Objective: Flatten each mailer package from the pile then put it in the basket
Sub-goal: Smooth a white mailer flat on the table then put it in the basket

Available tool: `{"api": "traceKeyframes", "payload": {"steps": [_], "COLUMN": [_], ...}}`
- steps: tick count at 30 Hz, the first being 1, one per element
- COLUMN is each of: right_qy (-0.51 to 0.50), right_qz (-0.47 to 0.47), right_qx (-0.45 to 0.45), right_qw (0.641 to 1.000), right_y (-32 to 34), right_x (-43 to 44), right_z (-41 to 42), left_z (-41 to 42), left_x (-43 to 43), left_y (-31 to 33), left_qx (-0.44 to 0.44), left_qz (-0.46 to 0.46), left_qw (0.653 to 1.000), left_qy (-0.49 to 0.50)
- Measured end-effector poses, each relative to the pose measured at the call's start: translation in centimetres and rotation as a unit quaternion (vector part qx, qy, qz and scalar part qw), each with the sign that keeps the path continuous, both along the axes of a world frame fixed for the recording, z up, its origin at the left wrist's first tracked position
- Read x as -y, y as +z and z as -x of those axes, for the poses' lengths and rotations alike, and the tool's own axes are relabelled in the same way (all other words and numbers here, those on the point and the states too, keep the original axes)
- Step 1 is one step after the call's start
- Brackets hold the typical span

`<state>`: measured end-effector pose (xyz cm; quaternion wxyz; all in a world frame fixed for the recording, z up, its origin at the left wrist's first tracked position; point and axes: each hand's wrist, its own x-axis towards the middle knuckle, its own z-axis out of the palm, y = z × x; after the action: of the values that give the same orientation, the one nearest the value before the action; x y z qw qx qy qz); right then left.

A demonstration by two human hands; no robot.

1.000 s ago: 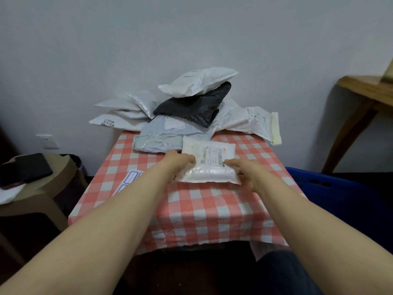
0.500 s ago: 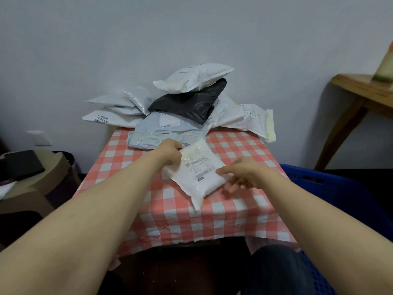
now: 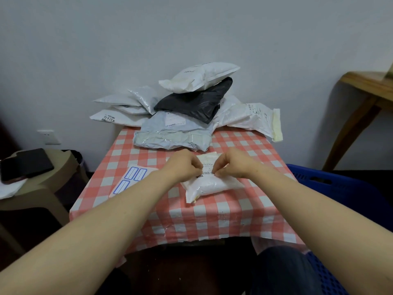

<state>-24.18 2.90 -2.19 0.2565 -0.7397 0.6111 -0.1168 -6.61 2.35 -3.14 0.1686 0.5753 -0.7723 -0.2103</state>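
Pinching the white mailer [image 3: 212, 186], centre frame on the tabletop [image 3: 234, 213], left hand [image 3: 185, 167] and right hand [image 3: 234, 165] both have a curled grip on its top. Likely light, soft, slippery; hold its edges.

Fingertips of left hand [image 3: 184, 167] and right hand [image 3: 231, 166] curl under, out of sight, so pinching vs pressing the white mailer [image 3: 212, 185] is unclear. Hands cover most of its label [image 3: 207, 172]; print unreadable. Blue basket [image 3: 340, 188] cut by right edge. Sticker sheet [image 3: 133, 177] partly under left forearm. Lower mailers in pile [image 3: 191, 107] buried.
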Motion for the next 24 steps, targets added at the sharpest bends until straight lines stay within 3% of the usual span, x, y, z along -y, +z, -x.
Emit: {"api": "traceKeyframes", "payload": {"steps": [3, 6, 12, 19, 24], "right_qy": [0.023, 0.063, 0.058, 0.100, 0.066], "right_qz": [0.001, -0.057, -0.075, 0.035, -0.008], "right_qx": [-0.025, -0.043, -0.019, -0.158, -0.080], "right_qw": [0.999, 0.996, 0.995, 0.982, 0.995], "right_y": [-0.6, -1.7, -2.1, -1.7, -0.9], "right_x": [-0.3, -0.7, -0.3, 0.3, 0.1], "right_z": [0.0, -0.3, 0.1, -1.3, -0.4], "left_z": [0.3, 0.9, 0.6, 1.0, 1.2], "left_x": [-0.2, -0.8, -0.5, -0.7, -0.4], "left_y": [-0.4, -0.8, -1.1, -1.7, -1.1], "left_qx": [0.060, 0.117, 0.138, 0.160, 0.166], "left_qz": [0.000, -0.012, -0.042, 0.039, 0.002], "left_qw": [0.998, 0.991, 0.985, 0.983, 0.983], "left_qy": [-0.034, -0.063, -0.091, -0.083, -0.081]}}
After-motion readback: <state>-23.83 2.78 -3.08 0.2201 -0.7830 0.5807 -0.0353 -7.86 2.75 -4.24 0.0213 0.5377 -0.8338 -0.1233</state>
